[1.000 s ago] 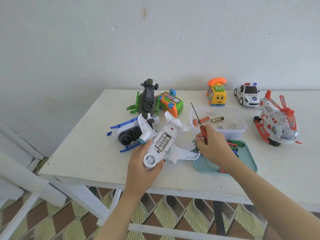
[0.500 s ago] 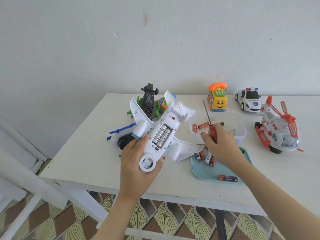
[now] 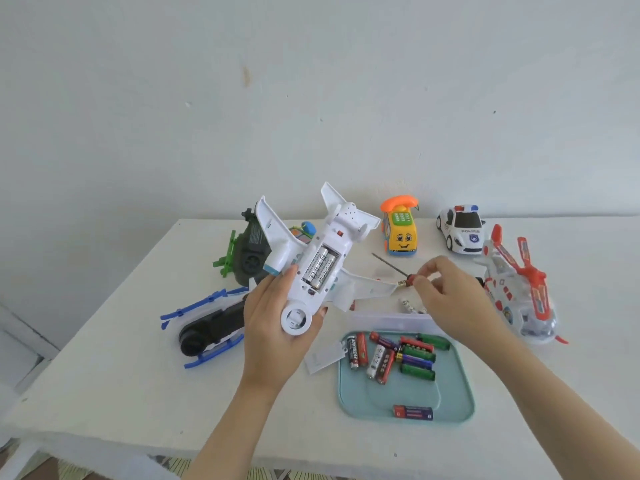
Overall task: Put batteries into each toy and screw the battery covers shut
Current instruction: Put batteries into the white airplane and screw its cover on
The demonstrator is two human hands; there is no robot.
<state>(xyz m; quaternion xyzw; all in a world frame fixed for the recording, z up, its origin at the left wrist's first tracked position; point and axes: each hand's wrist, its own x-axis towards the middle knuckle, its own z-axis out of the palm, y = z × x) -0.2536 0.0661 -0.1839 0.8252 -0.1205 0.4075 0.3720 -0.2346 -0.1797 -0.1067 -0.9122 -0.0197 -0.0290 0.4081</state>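
Note:
My left hand (image 3: 273, 327) grips a white toy airplane (image 3: 322, 251) belly-up above the table, its battery bay open with two batteries (image 3: 320, 268) inside. My right hand (image 3: 450, 296) pinches the red-and-black handle of a small screwdriver (image 3: 391, 270), whose shaft points up and left over a clear plastic box (image 3: 388, 320). A white battery cover (image 3: 323, 358) lies on the table beside a teal tray (image 3: 453, 393) holding several loose batteries (image 3: 394, 355).
A black-and-blue helicopter (image 3: 207, 327) lies left of my hand, with a green-and-black toy (image 3: 247, 254) behind it. At the back stand a yellow phone car (image 3: 400, 230) and a police car (image 3: 460, 228). A red-and-white helicopter (image 3: 516, 289) sits on the right.
My left hand lifted the airplane off the table and tilted it upright. My right hand moved right and up off the tray, and the screwdriver swung from upright to pointing left.

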